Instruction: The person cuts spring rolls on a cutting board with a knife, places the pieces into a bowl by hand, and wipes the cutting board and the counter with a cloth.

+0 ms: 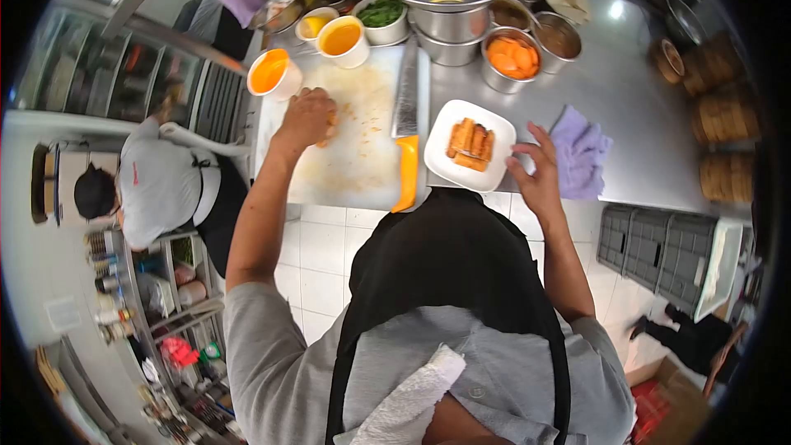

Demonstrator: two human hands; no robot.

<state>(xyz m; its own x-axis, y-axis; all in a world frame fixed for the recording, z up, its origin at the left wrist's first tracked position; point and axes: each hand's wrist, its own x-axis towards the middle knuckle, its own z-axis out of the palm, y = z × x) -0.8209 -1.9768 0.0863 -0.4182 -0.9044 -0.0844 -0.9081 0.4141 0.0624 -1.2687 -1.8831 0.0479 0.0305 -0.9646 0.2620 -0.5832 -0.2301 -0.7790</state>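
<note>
My left hand (306, 122) is down on the white cutting board (362, 173), its fingers curled over browned fried food pieces (331, 127) that are partly hidden beneath them. Brown crumbs are scattered on the board beside it. A knife (407, 115) with a yellow handle lies along the board's right edge. My right hand (540, 173) is at the right side of a square white dish (447, 166), thumb and fingers apart, fingertips right at the rim. Stacked in the dish are several golden-brown fried strips (470, 144).
Tubs of orange sauce (268, 72), yellow sauce (342, 39) and chopped greens (381, 13) line the back. Sliced carrots (512, 58) fill a metal pot. A purple cloth (582, 152) lies on the right; bamboo steamers (725, 119) stand beyond. Another person (169, 173) works at left.
</note>
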